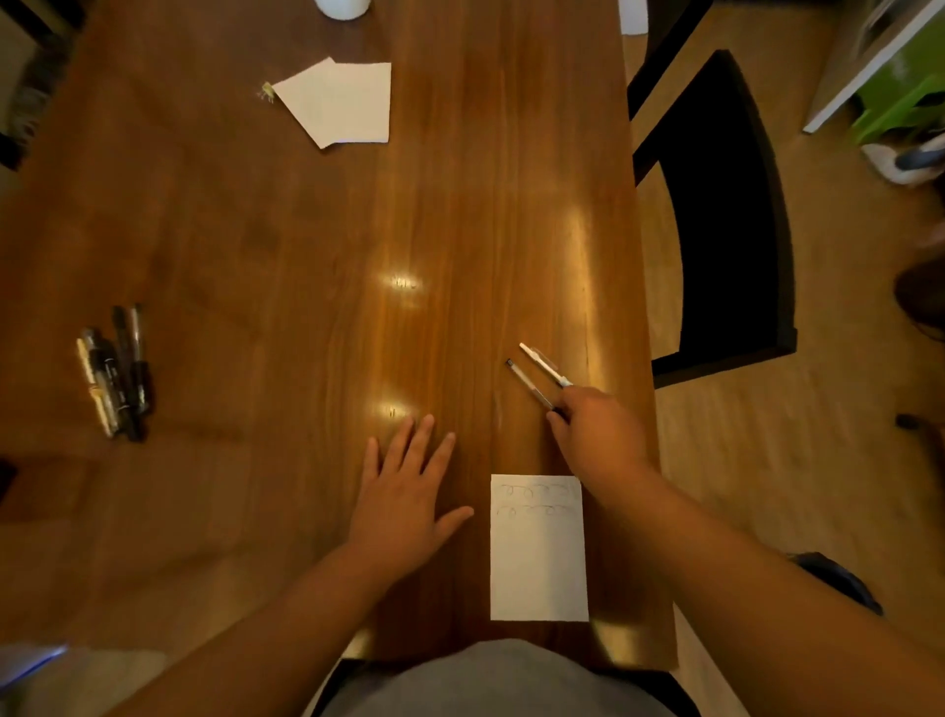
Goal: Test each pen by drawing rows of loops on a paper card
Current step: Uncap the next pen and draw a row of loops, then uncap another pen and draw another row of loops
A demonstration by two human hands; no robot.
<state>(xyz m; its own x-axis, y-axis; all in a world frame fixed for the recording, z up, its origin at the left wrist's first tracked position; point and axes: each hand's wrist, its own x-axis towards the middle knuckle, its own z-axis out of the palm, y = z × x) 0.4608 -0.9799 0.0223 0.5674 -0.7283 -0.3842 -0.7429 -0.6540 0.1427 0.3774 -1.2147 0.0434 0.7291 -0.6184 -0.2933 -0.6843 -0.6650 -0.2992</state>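
Observation:
A white paper card (538,568) lies near the table's front edge with two faint rows of loops across its top. Just beyond it, my right hand (598,435) grips a dark pen (529,384) by its near end. A white pen (544,364) lies right beside the dark one, its near end at my fingers; whether I hold it too is unclear. My left hand (409,491) rests flat on the wooden table (307,307), fingers spread, left of the card. A bunch of several dark pens (115,373) lies at the far left.
A small stack of blank white cards (340,102) lies at the table's far side, with a small yellowish scrap (266,92) beside it. A white round object (342,6) stands at the far edge. A black chair (726,215) sits off the table's right edge.

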